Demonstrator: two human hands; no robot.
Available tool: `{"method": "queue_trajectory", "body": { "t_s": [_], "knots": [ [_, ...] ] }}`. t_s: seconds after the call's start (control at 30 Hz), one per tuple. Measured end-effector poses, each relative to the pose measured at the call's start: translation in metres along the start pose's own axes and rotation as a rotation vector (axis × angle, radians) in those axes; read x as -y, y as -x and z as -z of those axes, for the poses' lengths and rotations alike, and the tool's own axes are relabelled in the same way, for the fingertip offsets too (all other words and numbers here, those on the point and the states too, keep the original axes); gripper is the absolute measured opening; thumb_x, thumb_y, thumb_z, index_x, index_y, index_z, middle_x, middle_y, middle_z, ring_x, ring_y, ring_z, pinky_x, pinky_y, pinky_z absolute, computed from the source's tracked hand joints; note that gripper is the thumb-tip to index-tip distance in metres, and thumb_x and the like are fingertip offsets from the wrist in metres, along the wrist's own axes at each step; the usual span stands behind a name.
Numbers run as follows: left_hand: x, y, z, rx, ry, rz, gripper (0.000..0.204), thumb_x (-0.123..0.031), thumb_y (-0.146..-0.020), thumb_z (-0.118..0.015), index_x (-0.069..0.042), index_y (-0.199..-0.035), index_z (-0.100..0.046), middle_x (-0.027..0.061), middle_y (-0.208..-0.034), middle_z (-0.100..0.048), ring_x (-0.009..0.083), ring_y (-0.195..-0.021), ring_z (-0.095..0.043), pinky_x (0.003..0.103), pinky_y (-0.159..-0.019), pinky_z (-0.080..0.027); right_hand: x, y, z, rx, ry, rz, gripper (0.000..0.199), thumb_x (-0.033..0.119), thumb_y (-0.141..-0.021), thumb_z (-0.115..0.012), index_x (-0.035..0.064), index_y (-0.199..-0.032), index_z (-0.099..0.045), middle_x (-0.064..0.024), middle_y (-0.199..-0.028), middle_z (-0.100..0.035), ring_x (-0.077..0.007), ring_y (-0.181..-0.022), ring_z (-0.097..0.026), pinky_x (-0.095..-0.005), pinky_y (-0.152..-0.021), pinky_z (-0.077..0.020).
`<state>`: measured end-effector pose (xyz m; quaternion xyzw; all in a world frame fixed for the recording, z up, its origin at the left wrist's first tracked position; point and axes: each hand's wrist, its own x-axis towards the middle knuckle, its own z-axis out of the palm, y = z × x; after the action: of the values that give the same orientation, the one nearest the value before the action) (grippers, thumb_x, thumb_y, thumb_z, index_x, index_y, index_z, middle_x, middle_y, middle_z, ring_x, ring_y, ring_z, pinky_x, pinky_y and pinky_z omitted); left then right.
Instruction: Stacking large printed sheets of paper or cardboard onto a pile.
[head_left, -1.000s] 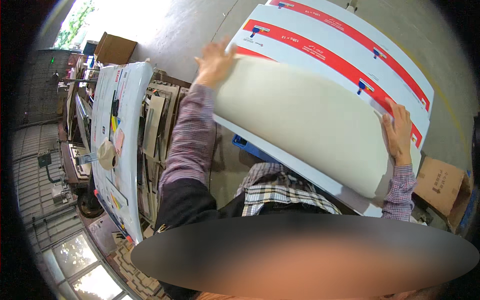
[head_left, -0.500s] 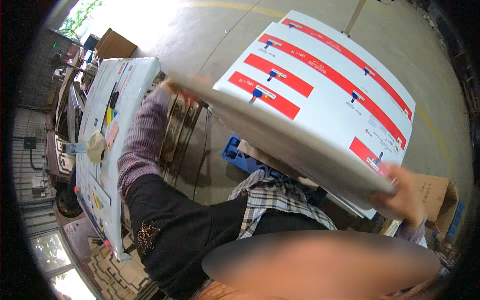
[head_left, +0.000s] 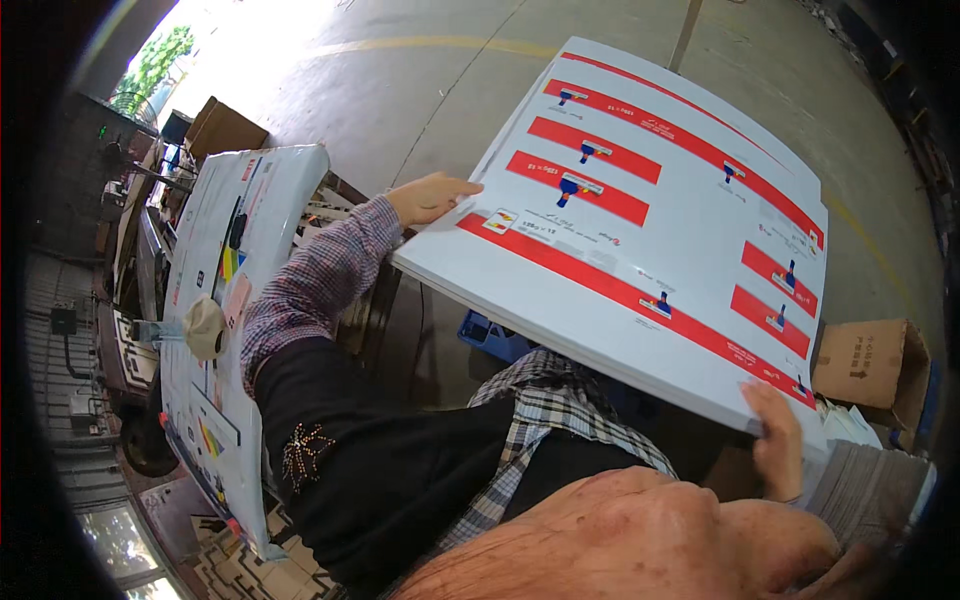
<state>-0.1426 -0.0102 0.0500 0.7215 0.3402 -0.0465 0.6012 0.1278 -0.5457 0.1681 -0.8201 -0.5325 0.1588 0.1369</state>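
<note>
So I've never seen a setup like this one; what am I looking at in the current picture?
No machine here: these are a person's bare hands, seen from above by the left of two wide head-worn cameras. The fisheye lens bends straight edges. In front lies a stack of large white sheets with red printed bands. The left hand is at its left edge, the right hand at its near right corner; whether either grips is unclear. A cardboard box sits at right. At left, a pale glossy surface carries a beige rounded object.
</note>
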Motion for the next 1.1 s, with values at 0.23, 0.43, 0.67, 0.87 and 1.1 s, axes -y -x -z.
{"method": "queue_trajectory", "body": {
  "t_s": [0.23,0.43,0.67,0.87,1.1],
  "knots": [
    [-0.006,-0.081,0.021,-0.022,0.229,0.22,0.042,-0.037,-0.087,-0.061,0.003,-0.099,-0.056,0.009,-0.072,-0.062,0.0093,-0.051,-0.057,0.022,-0.043,-0.047,-0.006,0.017,-0.155,-0.163,0.227,-0.132,0.084,-0.009,-0.062,-0.068,0.0234,-0.136,-0.044,-0.0073,-0.141,-0.037,-0.0301,-0.137,-0.026,-0.0546,-0.112,-0.013],
    [-0.028,-0.138,0.001,-0.155,0.211,0.167,0.053,-0.047,-0.085,-0.059,0.001,-0.108,-0.058,0.0102,-0.083,-0.063,0.0127,-0.054,-0.062,0.023,-0.042,-0.049,0.013,-0.01,-0.129,-0.03,0.035,-0.153,0.065,0.021,-0.065,-0.078,0.0231,-0.126,-0.056,-0.0085,-0.136,-0.041,-0.0305,-0.135,-0.029,-0.0537,-0.112,-0.0121],
    [-0.027,-0.203,0.01,-0.125,-0.004,-0.117,0.064,-0.045,-0.084,-0.063,0.003,-0.125,-0.05,0.0208,-0.117,-0.058,0.0252,-0.097,-0.063,0.034,-0.073,-0.054,-0.048,-0.073,-0.12,0.015,-0.248,-0.108,0.03,0.032,-0.074,-0.071,0.0118,-0.096,-0.071,-0.0109,-0.105,-0.055,-0.028,-0.104,-0.049,-0.0419,-0.09,-0.039],
    [-0.048,-0.148,-0.001,-0.067,-0.073,-0.12,0.06,-0.032,-0.078,-0.074,0.001,-0.124,-0.054,0.0167,-0.115,-0.061,0.0223,-0.099,-0.06,0.033,-0.085,-0.047,-0.142,-0.234,-0.07,0.002,-0.119,-0.078,0.038,0.029,-0.079,-0.07,0.003,-0.105,-0.064,-0.0117,-0.089,-0.062,-0.0227,-0.08,-0.06,-0.0343,-0.074,-0.0475],
    [-0.029,-0.048,-0.044,-0.189,0.171,-0.355,0.05,-0.02,-0.077,-0.073,0.004,-0.117,-0.056,0.011,-0.104,-0.065,0.0156,-0.094,-0.059,0.031,-0.084,-0.047,-0.191,-0.445,0.011,-0.114,0.162,-0.041,0.089,0.049,-0.067,-0.076,0.0064,-0.137,-0.04,-0.0189,-0.13,-0.049,-0.0316,-0.121,-0.047,-0.0408,-0.1,-0.0374]
  ]
}}
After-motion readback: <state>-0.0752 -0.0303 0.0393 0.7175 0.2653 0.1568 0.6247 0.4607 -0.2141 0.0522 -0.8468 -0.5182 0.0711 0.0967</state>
